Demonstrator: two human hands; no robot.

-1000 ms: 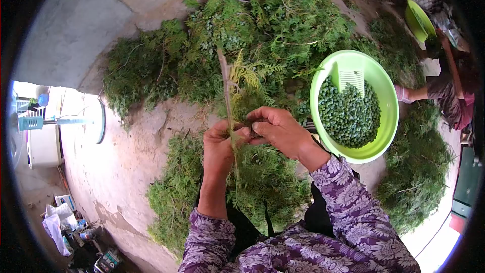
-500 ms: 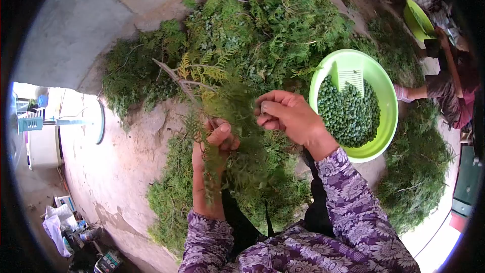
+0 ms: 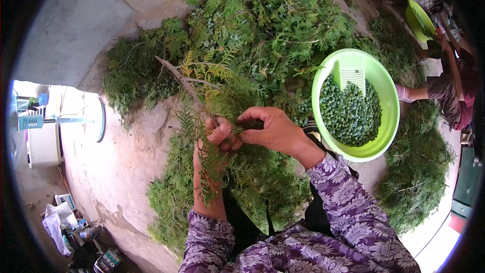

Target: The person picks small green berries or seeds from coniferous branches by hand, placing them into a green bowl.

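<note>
My left hand (image 3: 221, 135) is closed around the stem of a cut evergreen branch (image 3: 186, 83). The branch's bare woody end points up and left, and its flat green sprays hang over my left wrist. Close against the left hand is my right hand (image 3: 270, 130), with thumb and fingers curled in at the foliage. What sits between those fingertips is hidden. To the right stands a light green basin (image 3: 389, 121) with a ribbed washboard panel. Many small round green cones (image 3: 348, 114) lie in it.
A large heap of evergreen branches (image 3: 283, 25) lies ahead, with more cuttings (image 3: 409, 187) at the right and under my hands. Another person (image 3: 449, 91) sits at the far right near a second green basin (image 3: 419, 20). Assorted clutter (image 3: 70, 227) is at lower left.
My right hand has moved left and slightly down, up to my left hand at the branch. The left hand and its branch have stayed nearly in place.
</note>
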